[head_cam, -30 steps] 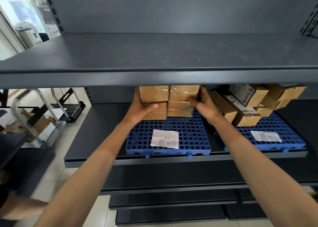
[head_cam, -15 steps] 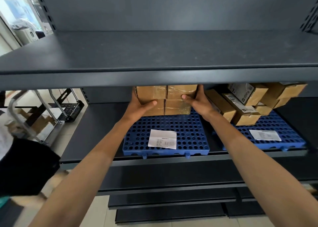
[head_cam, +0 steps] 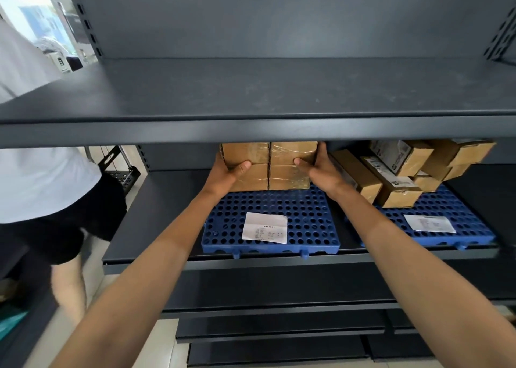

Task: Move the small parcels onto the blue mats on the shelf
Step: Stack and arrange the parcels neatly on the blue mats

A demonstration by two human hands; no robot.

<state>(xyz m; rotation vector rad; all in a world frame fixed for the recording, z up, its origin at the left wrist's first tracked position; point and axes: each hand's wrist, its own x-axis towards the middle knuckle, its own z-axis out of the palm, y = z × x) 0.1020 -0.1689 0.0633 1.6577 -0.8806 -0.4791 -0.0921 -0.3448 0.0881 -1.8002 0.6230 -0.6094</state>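
A block of small brown taped parcels, two wide and two high, rests at the back of the left blue mat. My left hand presses its left side, thumb across the front. My right hand clasps its right side, thumb on the front. A white paper slip lies on the mat's front. The right blue mat carries a loose heap of brown parcels and another slip. The upper shelf's edge hides the tops of the parcels.
The dark upper shelf overhangs the mats at head height. A person in a white shirt and black shorts stands close on the left. A black cart shows behind them. Lower dark shelves lie beneath.
Both hands have squeezed the parcel block together and set it back on the left mat. A person has walked into view on the left, covering the cart.
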